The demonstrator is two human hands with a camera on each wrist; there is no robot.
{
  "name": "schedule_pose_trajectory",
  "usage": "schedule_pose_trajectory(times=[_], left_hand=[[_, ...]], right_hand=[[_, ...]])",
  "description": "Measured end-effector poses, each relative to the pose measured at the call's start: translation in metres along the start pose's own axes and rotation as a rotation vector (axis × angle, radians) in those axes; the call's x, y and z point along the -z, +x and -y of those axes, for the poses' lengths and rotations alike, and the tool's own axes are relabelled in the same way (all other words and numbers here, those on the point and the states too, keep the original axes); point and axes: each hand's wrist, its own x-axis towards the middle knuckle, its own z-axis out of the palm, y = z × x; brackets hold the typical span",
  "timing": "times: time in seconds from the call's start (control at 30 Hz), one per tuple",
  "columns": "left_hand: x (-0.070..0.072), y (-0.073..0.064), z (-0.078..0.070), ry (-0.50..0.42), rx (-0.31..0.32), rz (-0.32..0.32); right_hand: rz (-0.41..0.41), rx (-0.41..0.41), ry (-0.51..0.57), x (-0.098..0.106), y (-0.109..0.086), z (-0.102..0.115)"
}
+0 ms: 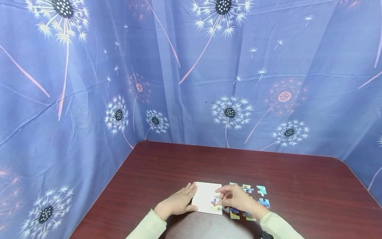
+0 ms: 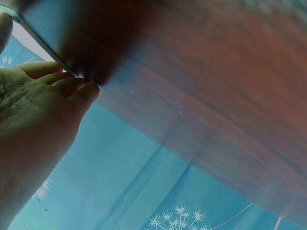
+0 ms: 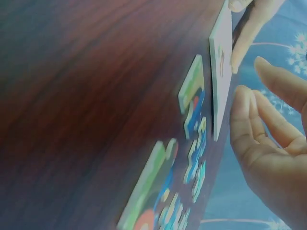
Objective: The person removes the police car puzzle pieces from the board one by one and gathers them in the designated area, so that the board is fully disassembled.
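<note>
A flat white square board (image 1: pixel 204 196) lies on the table, with a colorful jigsaw piece (image 1: pixel 215 203) at its near right corner. My left hand (image 1: pixel 180 200) rests against the board's left edge, fingers extended toward the far corner and thumb at the near one. In the left wrist view, fingertips (image 2: pixel 88 88) meet the board's rim. My right hand (image 1: pixel 237 199) hovers by the board's right edge. The right wrist view shows that hand (image 3: pixel 273 129) with thumb and bent fingers apart and nothing between them.
Several loose jigsaw pieces (image 1: pixel 261 190) lie in rows right of the board, partly hidden under my right hand and forearm. The dark red wooden table (image 1: pixel 167 162) ends at a blue dandelion-print curtain (image 1: pixel 191 109) behind and at the left.
</note>
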Motion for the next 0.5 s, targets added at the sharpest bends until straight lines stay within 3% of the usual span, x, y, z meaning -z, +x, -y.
schedule_pose_trajectory(times=[0.5], left_hand=[[0.003, 0.000, -0.002, -0.022, 0.009, 0.016]], right_hand=[[0.006, -0.040, -0.107, -0.014, 0.010, -0.004]])
